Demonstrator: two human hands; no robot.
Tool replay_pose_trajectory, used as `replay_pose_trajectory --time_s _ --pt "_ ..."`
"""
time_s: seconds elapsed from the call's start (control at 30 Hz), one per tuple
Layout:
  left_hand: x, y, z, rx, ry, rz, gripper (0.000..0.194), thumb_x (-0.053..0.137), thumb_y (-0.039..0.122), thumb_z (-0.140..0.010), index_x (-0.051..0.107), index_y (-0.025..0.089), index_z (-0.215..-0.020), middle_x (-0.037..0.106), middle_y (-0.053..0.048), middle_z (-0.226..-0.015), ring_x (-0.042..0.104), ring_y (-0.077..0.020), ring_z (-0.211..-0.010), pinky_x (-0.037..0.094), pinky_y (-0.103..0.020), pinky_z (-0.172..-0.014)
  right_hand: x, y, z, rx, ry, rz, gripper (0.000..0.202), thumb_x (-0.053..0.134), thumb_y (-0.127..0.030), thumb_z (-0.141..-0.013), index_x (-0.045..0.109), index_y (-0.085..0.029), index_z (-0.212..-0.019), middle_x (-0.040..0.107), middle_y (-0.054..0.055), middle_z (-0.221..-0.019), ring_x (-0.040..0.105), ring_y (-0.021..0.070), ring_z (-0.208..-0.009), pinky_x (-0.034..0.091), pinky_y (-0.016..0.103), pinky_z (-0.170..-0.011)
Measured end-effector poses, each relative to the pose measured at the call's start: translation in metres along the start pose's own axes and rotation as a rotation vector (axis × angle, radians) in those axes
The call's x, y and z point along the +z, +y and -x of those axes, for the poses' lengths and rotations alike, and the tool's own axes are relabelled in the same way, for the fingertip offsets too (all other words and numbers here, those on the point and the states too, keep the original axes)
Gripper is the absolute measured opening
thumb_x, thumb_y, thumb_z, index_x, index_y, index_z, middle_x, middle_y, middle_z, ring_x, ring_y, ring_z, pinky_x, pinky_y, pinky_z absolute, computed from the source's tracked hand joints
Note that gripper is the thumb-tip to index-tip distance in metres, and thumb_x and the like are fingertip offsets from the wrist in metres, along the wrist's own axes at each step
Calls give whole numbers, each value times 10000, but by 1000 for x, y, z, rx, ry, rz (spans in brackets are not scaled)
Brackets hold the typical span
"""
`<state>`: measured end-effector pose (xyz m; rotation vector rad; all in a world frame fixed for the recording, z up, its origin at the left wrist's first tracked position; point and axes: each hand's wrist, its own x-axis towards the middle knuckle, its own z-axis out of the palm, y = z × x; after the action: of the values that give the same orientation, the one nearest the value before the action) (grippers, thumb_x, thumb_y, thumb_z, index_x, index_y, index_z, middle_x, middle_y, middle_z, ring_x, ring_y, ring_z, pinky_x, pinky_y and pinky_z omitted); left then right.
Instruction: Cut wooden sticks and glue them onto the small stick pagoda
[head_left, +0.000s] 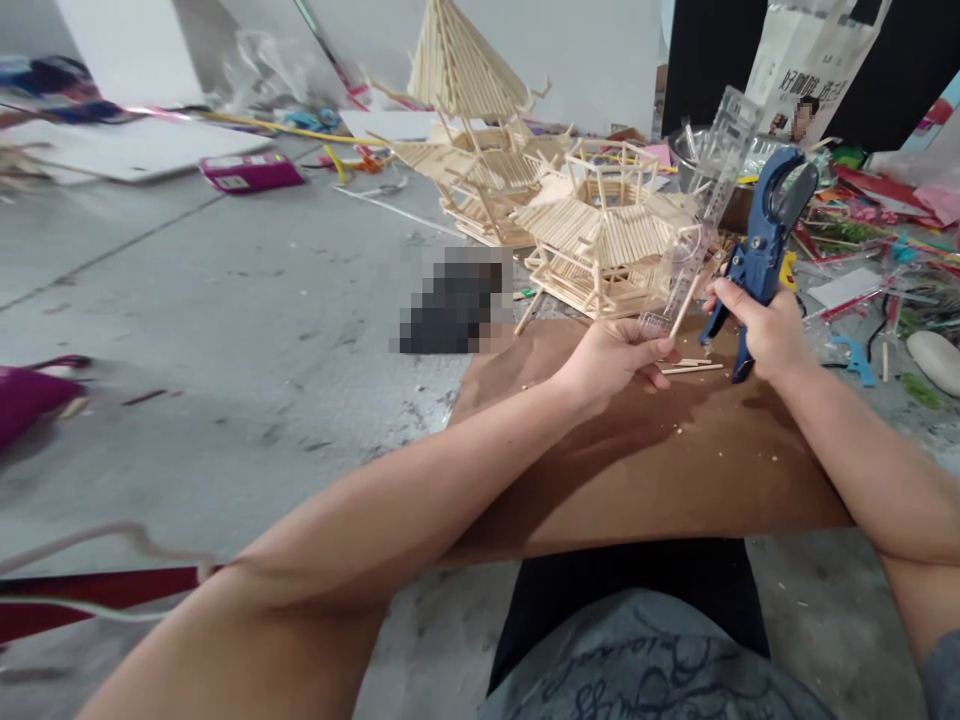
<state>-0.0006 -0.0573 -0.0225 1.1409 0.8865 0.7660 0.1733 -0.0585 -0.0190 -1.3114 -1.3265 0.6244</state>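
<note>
My left hand (619,360) is closed, pinching a thin wooden stick (685,302) together with the lower end of a clear plastic ruler (720,190). The ruler slants up and away to the right. My right hand (776,325) grips a blue pipe cutter (766,230), its curved jaw pointing up, close to the right of the stick. Under my hands, a few short sticks (694,369) lie on a brown sheet (600,490). Just beyond stands a pavilion model (607,240) built of wooden sticks, its top open.
Behind it rises a second stick model with a pointed roof (465,70). A blurred dark object (450,310) lies left of the sheet. Purple packets (251,172) and white boards (142,150) are farther left. Clutter, a metal bowl and a white bag (814,75) crowd the right.
</note>
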Motion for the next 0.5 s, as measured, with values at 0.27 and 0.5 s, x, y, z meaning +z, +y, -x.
replay_pose_trajectory --time_s 0.27,0.5 --pt "-13 11 -4 107 66 57 50 615 112 -743 593 93 -703 638 1 -603 535 -54 -374 431 -168 -370 -55 -22 -16 -33 -348 712 131 603 -315 -660 559 -233 -751 615 9 -712 560 188 -644 421 340 -620" --pt "-14 12 -4 111 85 23 44 616 114 -743 601 86 -713 645 -8 -620 543 -51 -378 434 -164 -379 -46 -17 -15 -78 -491 951 138 616 -275 -612 585 -249 -745 624 21 -672 543 193 -589 374 313 -546"
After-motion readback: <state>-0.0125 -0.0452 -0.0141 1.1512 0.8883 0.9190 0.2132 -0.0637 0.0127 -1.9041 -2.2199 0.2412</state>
